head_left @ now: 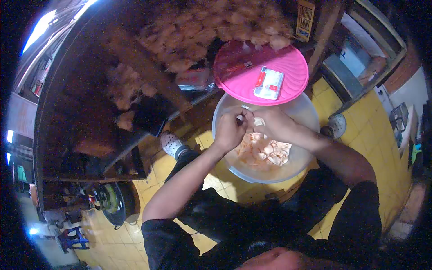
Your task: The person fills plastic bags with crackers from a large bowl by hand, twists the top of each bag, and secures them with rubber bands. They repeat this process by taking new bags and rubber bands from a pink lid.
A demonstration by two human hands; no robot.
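Both hands are over a large translucent tub that holds pale pinkish, chip-like pieces. My left hand is closed, its fingers pinched near a small whitish bit; what it grips is too small to name. Close beside it, my right hand has curled fingers, with a pale piece at its fingertips. A pink round lid rests on the tub's far edge, and a white and red packet lies on it.
Many brownish pieces cover the dark wooden surface ahead. Clear plastic packs and a dark flat object lie at its edge. A yellow box stands at the back. A round dark pan is at the lower left.
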